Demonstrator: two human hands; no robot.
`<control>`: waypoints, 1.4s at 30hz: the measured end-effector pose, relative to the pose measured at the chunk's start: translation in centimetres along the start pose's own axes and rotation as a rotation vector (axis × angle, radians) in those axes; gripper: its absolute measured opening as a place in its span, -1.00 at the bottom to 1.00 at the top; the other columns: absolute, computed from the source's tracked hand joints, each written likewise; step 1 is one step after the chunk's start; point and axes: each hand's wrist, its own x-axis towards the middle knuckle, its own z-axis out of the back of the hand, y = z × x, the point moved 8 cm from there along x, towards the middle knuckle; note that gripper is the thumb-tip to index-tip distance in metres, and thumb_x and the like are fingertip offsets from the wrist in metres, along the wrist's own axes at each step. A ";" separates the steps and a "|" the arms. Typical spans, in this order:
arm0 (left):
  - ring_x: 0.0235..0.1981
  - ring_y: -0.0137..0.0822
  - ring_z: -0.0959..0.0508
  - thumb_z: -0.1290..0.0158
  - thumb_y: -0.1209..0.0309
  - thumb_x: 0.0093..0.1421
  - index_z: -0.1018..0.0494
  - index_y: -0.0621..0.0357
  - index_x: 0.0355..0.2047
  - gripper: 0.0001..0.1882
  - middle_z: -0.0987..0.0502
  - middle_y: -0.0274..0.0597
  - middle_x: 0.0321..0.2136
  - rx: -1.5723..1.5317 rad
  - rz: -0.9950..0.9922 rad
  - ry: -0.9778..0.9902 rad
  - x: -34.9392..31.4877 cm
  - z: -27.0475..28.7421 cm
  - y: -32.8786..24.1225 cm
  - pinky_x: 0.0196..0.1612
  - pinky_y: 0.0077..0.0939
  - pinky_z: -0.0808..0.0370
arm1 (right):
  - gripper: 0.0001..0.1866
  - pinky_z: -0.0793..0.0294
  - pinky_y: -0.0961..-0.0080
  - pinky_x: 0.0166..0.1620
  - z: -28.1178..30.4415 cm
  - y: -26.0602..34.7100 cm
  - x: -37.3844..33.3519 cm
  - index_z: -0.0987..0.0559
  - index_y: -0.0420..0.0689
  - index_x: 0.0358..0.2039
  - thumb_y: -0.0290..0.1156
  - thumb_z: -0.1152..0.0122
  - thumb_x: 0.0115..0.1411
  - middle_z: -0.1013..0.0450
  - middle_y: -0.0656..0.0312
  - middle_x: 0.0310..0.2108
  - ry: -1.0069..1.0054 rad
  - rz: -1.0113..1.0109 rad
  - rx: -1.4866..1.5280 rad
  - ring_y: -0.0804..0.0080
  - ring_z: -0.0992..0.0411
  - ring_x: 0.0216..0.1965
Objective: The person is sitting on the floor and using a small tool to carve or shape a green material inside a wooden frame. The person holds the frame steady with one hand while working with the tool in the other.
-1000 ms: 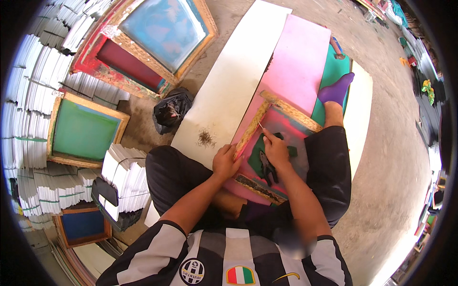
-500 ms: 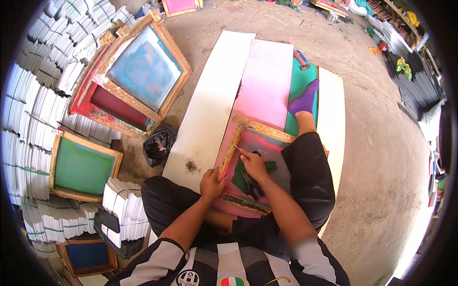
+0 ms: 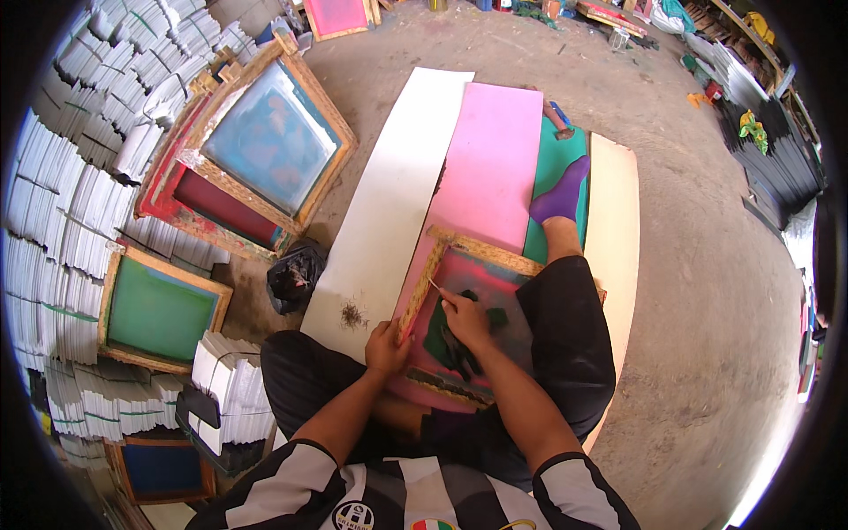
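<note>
A wooden screen-printing frame point(image 3: 420, 290) with pink-stained mesh lies between my legs. My left hand point(image 3: 386, 348) is closed around the lower part of its left bar. In my right hand point(image 3: 468, 320), above the mesh, is a slim pointed tool point(image 3: 434, 283), its tip at that same bar; the handle is hidden by my fingers. Beneath the right wrist, a dark pair of pliers point(image 3: 459, 355) and a dark green cloth point(image 3: 498, 329) rest on the mesh. A small heap of thin dark bits point(image 3: 352, 315) sits on the white board to the left.
Under the frame run white point(image 3: 393, 168), pink point(image 3: 490, 155) and cream point(image 3: 614, 208) boards. A hammer-like tool point(image 3: 564, 131) lies beyond my purple-socked foot point(image 3: 563, 193). At left are a black plastic bag point(image 3: 296, 274), more screen frames point(image 3: 163, 305) and bundled white stacks point(image 3: 75, 194).
The view has shifted slightly, so the surroundings sit a little lower. My right hand and the tool tip are slightly lower along the left bar; the left hand keeps its grip.
</note>
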 end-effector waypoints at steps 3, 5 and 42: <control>-0.03 0.04 -0.60 -0.34 0.16 0.13 -0.53 0.23 0.15 -0.37 -0.57 0.00 -0.06 -0.054 -0.022 -0.023 -0.1 0.1 0.1 0.02 -0.17 -0.57 | -0.62 -0.58 -0.11 -0.06 0.5 1.2 -0.4 -0.60 0.30 0.21 -0.15 -0.08 0.43 -0.65 -0.07 -0.18 0.043 0.002 -0.128 -0.18 -0.61 -0.14; -0.04 0.03 -0.60 -0.34 0.18 0.13 -0.54 0.23 0.14 -0.38 -0.57 -0.01 -0.07 -0.075 -0.036 -0.035 0.0 0.3 -0.3 0.01 -0.17 -0.57 | -0.63 -0.58 -0.11 -0.11 0.4 1.5 -0.3 -0.60 0.30 0.20 -0.14 -0.08 0.43 -0.65 -0.05 -0.23 0.050 0.021 -0.209 -0.16 -0.61 -0.19; -0.13 0.01 -0.60 -0.31 0.21 0.11 -0.56 0.13 0.10 -0.45 -0.57 -0.10 -0.14 -0.083 0.011 0.017 0.6 0.7 -1.5 -0.07 -0.13 -0.58 | -0.61 -0.58 0.24 0.02 -1.7 -2.8 1.6 -0.61 0.12 0.23 -0.25 -0.16 0.42 -0.63 -0.20 -0.09 0.071 0.050 0.183 -0.09 -0.63 -0.08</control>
